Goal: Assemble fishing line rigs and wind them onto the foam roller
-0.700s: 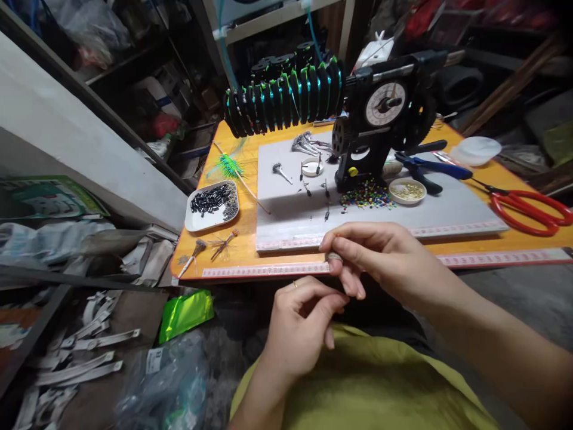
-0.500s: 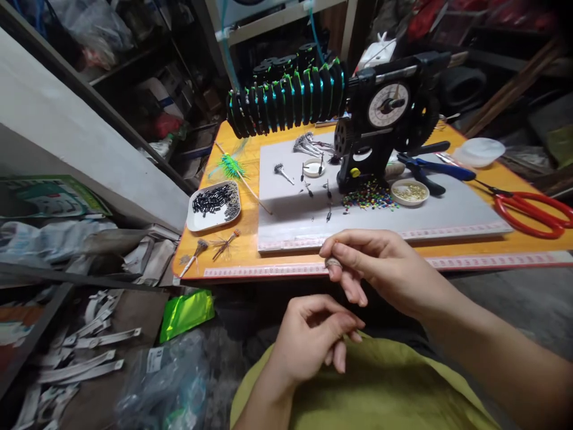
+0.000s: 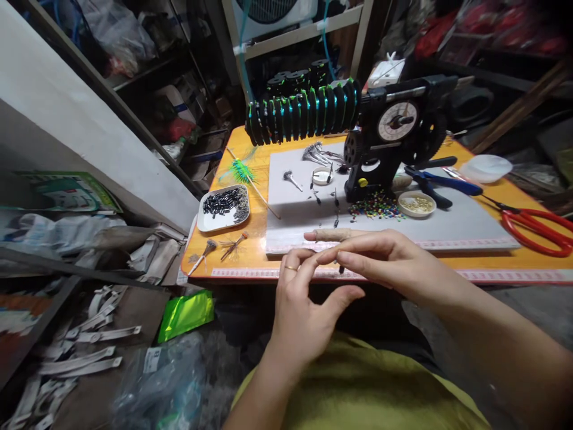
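Whereas the earlier views end with the L hand [image 3: 298, 304] low and apart from the R hand [image 3: 389, 260], both now meet at the fingertips, in view over the front edge of the table [image 3: 253, 269].

L hand: raised approx. level w/ R; index reaches the R fingertips; thumb, near its fingers earlier, now stands well clear. No part is visible in its grasp; a fine line, if any, can't be made out.

R hand: thumb pressed to fingers, pinching a small black part [image 3: 341, 269], now visible just below the thumb tip. Direct hold or hung by a line: can't tell. The wrapped finger [image 3: 332, 235], curled earlier, now extends to the L, over the grey board [image 3: 286, 230].

Meaning (judged): work passes from a one-handed hold to a two-handed op. at the small black part, L index prob. steadying it.

Stock, apparently unmoved: black tubes [image 3: 219, 202] in the white tray [image 3: 206, 221]; black-tipped piece [image 3: 336, 221] on the grey board, beyond the hands.
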Tool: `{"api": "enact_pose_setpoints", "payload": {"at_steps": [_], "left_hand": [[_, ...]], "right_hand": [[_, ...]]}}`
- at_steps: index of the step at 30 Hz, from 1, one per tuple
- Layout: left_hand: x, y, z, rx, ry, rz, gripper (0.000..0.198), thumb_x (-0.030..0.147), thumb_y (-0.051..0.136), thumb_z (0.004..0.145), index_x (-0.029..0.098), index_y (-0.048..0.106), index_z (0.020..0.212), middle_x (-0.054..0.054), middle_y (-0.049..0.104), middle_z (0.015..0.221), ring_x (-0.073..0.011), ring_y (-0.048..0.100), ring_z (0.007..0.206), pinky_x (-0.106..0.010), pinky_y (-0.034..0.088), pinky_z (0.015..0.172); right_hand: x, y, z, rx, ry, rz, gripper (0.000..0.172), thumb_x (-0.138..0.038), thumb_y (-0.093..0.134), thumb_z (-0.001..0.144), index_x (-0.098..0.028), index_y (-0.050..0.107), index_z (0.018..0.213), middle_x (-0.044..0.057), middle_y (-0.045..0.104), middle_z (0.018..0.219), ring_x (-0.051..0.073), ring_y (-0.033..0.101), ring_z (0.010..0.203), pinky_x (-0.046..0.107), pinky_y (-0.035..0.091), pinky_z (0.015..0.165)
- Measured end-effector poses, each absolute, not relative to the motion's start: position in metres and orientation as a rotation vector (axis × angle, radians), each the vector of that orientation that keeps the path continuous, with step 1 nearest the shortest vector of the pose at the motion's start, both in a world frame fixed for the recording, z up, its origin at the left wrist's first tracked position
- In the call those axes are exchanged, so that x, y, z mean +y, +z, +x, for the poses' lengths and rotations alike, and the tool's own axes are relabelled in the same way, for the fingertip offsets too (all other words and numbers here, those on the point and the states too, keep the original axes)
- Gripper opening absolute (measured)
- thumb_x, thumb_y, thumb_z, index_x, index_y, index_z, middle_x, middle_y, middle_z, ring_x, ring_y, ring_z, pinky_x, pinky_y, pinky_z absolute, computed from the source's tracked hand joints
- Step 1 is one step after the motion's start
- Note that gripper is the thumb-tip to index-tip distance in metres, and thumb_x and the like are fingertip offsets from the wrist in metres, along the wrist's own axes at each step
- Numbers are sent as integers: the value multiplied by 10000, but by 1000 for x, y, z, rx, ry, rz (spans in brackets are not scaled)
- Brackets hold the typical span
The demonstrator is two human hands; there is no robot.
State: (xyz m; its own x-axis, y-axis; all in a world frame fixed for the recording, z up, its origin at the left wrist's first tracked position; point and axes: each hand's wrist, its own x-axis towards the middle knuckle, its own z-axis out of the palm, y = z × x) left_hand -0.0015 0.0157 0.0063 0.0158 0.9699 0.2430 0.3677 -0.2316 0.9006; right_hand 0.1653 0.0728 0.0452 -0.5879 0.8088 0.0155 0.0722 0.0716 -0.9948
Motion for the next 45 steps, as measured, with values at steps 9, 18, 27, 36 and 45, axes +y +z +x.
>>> {"api": "enact_pose_setpoints", "payload": {"at_steps": [9, 18, 27, 36, 45], "left_hand": [[18, 8, 3, 894, 1118, 1165, 319, 301, 447, 1010, 156, 636, 796, -49, 691, 798, -178, 638, 885, -324, 451, 937], [6, -6, 0, 506, 1008, 649, 296, 400, 523, 971, 138, 577, 844, -75, 773, 708, -224, 766, 737, -322, 579, 746], [-6, -21, 2, 436, 993, 523, 292, 399, 558, 951, 123, 600, 866, -120, 786, 774, -265, 769, 815, -369, 573, 802], [-8, -18, 0, 444, 982, 541, 282, 379, 555, 956, 120, 620, 864, -117, 787, 780, -267, 768, 839, -392, 573, 833], [22, 7, -6, 662, 1169, 1042, 387, 323, 484, 981, 139, 577, 1309, -81, 791, 869, -237, 736, 941, -411, 466, 1011]], "right_hand": [[87, 42, 167, -1351, 1886, -887, 398, -464, 603, 911, -201, 667, 1203, -13, 635, 636, 30, 382, 349, 154, 344, 353], [92, 42, 142, -995, 2145, -782, 438, -425, 549, 893, -185, 372, 572, -90, 303, 363, 14, 114, 289, 145, 92, 311], [90, 46, 144, -967, 2101, -815, 428, -387, 494, 924, -186, 366, 569, -81, 291, 393, 28, 108, 312, 173, 119, 333], [89, 43, 147, -1059, 2028, -864, 383, -425, 549, 908, -179, 441, 635, -65, 370, 433, 18, 146, 337, 175, 129, 361], [89, 61, 161, -1715, 1594, -924, 373, -488, 596, 907, -150, 750, 947, -36, 436, 471, 58, 344, 421, 189, 244, 388]]}}
